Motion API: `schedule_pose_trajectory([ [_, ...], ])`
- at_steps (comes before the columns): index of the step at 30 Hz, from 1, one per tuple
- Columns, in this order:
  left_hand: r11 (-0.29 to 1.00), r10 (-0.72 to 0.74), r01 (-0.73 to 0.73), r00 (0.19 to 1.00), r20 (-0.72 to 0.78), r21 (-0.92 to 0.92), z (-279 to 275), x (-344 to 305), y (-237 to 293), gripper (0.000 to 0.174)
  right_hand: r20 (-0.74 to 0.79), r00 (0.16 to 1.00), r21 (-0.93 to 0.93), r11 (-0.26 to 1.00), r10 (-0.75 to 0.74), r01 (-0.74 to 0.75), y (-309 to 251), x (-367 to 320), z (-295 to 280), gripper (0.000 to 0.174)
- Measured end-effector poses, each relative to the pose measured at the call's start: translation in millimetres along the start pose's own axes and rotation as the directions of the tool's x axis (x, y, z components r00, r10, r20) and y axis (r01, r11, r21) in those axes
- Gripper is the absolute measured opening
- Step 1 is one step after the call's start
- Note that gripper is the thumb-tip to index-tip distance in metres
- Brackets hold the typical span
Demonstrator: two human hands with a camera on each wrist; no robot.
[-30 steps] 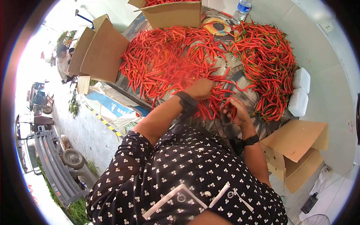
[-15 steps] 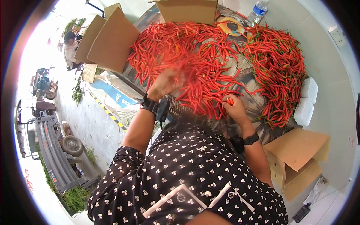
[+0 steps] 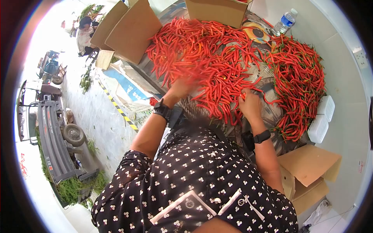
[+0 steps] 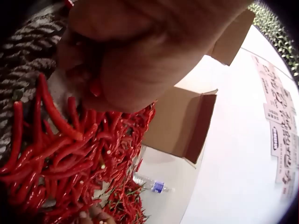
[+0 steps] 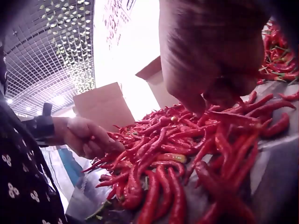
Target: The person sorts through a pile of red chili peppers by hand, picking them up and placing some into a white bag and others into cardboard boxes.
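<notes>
Two heaps nearly meet on the table [image 3: 267, 113], so while your left hand [image 3: 182, 88] grips a chili [image 4: 96, 87] and your right hand [image 3: 251, 104] pinches a red pod [image 3: 243, 95], one wide sweep could mix the green-stemmed heap [image 3: 299, 85] into the left heap [image 3: 225, 83].

White-patterned black shirt [image 3: 186, 167], pale trim [image 3: 171, 206], black wristbands [image 3: 262, 136]

I'm seeing bare counter [image 3: 269, 112] between left chillies [image 3: 227, 83] and right chillies [image 3: 301, 85]; left box [image 3: 136, 33] and far box [image 3: 217, 13] are blocking.
</notes>
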State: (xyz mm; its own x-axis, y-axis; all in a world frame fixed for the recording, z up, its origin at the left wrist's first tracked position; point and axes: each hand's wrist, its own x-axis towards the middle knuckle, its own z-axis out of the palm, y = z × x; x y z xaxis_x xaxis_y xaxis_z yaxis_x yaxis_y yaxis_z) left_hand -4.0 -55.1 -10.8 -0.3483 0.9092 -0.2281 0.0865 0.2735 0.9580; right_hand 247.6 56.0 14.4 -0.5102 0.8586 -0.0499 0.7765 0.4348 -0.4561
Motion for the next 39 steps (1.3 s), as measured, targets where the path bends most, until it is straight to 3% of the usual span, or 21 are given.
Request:
schedule_pose_trajectory([
  [1,0.955,0.251,-0.258,0.966,0.067,0.144,5.1,1.5,-0.2,0.010,0.001,1.000,-0.001,1.000,-0.003,0.003,-1.6,0.9,1.4,0.025],
  [2,0.958,0.120,-0.151,0.983,0.139,0.242,7.5,-0.8,-1.2,0.004,-0.009,0.999,0.056,0.998,-0.042,0.043,-2.5,1.5,3.7,0.025],
  [3,0.959,0.121,-0.151,0.983,0.137,0.241,12.0,5.1,-9.8,0.004,-0.019,0.997,0.112,0.990,-0.081,0.082,-3.3,1.3,6.4,0.025],
  [5,0.652,0.197,-0.445,0.881,0.430,0.614,21.2,32.7,-61.4,0.030,-0.017,0.992,0.130,0.983,-0.126,0.127,-5.8,-0.3,14.9,0.023],
  [6,0.510,0.396,-0.581,0.813,0.426,0.634,30.3,53.7,-113.5,0.027,-0.017,0.986,0.152,0.974,-0.169,0.169,-7.6,-1.1,17.6,0.021],
  [7,0.511,0.398,-0.580,0.814,0.424,0.634,39.5,54.5,-109.3,0.027,-0.017,0.985,0.150,0.974,-0.171,0.171,-11.7,-2.8,16.0,0.021],
  [9,0.867,0.050,-0.238,0.916,0.399,0.438,56.8,47.6,-80.7,0.014,0.002,0.978,0.266,0.943,-0.206,0.198,-18.7,-7.0,9.5,0.016],
  [10,0.868,0.051,-0.239,0.916,0.399,0.437,59.5,36.6,-47.0,0.014,0.003,0.979,0.265,0.944,-0.206,0.198,-16.0,-7.4,10.4,0.016],
  [12,0.932,-0.117,0.010,0.954,0.275,0.362,60.1,13.4,24.0,0.017,0.089,0.983,0.201,0.970,-0.158,0.138,-7.8,-8.0,12.4,0.014],
  [13,0.932,-0.118,0.011,0.954,0.275,0.362,57.2,17.9,15.1,0.017,0.089,0.983,0.200,0.970,-0.158,0.138,-5.8,-9.4,12.1,0.014],
  [15,0.939,0.252,-0.304,0.926,0.281,0.161,43.6,32.1,-9.1,0.023,0.138,0.978,0.066,0.987,-0.155,0.147,-2.8,-12.1,10.0,0.010],
  [16,0.939,0.252,-0.304,0.926,0.283,0.160,36.2,32.9,-9.9,0.023,0.137,0.979,0.066,0.987,-0.153,0.145,0.6,-11.8,13.4,0.010],
  [18,0.886,0.132,-0.163,0.986,0.100,0.434,21.0,29.9,-11.1,0.023,0.134,0.965,0.009,0.974,-0.224,0.225,5.9,-12.1,24.5,0.011],
  [21,0.778,0.114,-0.143,0.990,0.088,0.612,7.6,25.2,-9.2,0.026,0.135,0.945,-0.086,0.946,-0.299,0.312,0.4,-11.6,34.2,0.014],
  [28,0.743,0.202,-0.239,0.971,0.130,0.625,20.5,28.4,-18.3,0.026,0.209,0.960,-0.136,0.966,-0.188,0.219,-14.3,-9.9,28.2,0.019],
  [30,0.623,0.184,-0.316,0.948,0.259,0.715,26.3,31.8,-21.4,0.030,0.211,0.962,-0.056,0.981,-0.172,0.188,-9.1,-12.7,18.5,0.017],
  [34,0.598,0.268,-0.439,0.898,0.349,0.671,42.9,36.2,-38.3,0.033,0.094,0.974,0.152,0.970,-0.204,0.189,18.3,-16.9,15.6,0.016],
  [35,0.553,0.294,-0.461,0.887,0.355,0.694,44.1,33.8,-38.1,0.033,0.179,0.980,0.431,0.902,-0.084,-0.001,22.6,-16.9,14.2,0.015],
  [36,0.507,0.319,-0.480,0.876,0.362,0.716,45.5,31.7,-36.0,0.032,0.292,0.956,0.651,0.732,0.005,-0.203,26.5,-17.0,12.5,0.015],
  [37,0.508,0.319,-0.480,0.876,0.361,0.715,47.1,32.4,-36.5,0.032,0.293,0.956,0.650,0.733,0.005,-0.203,30.7,-17.7,10.2,0.015],
  [39,0.514,0.168,-0.448,0.889,0.426,0.732,50.6,31.9,-30.8,0.030,0.495,0.866,0.868,0.092,-0.068,-0.488,31.2,-19.8,2.6,0.012],
])
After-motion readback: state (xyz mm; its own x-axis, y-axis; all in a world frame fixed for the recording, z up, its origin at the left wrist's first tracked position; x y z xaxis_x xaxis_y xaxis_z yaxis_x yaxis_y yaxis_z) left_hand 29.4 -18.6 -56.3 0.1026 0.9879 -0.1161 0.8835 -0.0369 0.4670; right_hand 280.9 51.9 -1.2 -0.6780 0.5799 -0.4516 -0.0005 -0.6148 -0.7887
